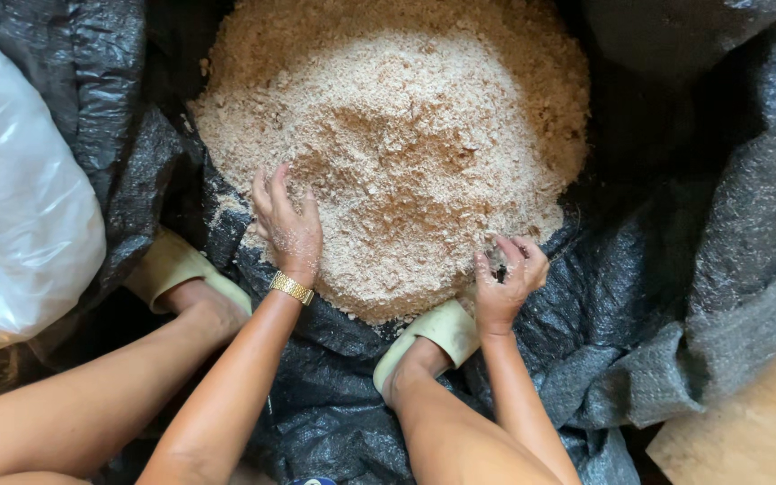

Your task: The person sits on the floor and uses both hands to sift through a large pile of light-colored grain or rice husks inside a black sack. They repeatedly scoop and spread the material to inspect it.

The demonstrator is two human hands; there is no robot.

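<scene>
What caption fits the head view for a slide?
Left hand pressed flat on a sawdust pile atop black woven sheeting, right hand pinching some at its edge.

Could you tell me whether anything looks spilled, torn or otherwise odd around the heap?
Nothing stands out. The sawdust heap sits wholly on the black woven sheet, with only stray flecks by its edge. The left hand lies flat on it, the right hand pinches some at the rim.
</scene>
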